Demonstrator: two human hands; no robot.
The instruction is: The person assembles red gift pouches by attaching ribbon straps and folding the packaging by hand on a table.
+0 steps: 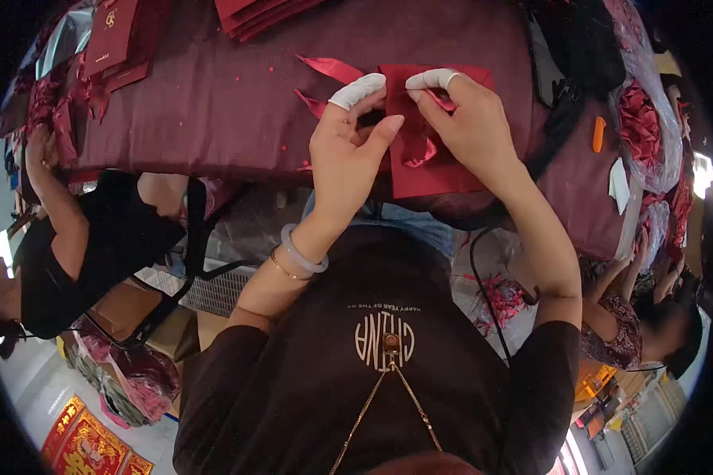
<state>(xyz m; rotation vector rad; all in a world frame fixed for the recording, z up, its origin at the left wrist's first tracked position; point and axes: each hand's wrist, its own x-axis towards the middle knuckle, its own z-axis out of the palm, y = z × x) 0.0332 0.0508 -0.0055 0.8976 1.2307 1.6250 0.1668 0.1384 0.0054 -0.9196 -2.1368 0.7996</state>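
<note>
A dark red paper bag (440, 178) lies flat on the table in front of me, partly under my hands. Bright red ribbon (331, 68) runs behind my left hand (347, 146), its tails sticking out to the left. That hand's fingers are curled on the ribbon, its thumb a little apart. My right hand (471, 123) pinches another part of the ribbon above the bag, between thumb and index finger. A ribbon loop hangs below, over the bag. White finger covers sit on both index fingers. The exact grip of the left fingertips is partly hidden.
Dark red cloth covers the table (214, 103). Stacked red bags (265, 16) and bags with gold print (115, 36) lie at the far side. An orange cutter (599, 134) rests on the right. Co-workers sit on both sides, a forearm (59, 198) at left.
</note>
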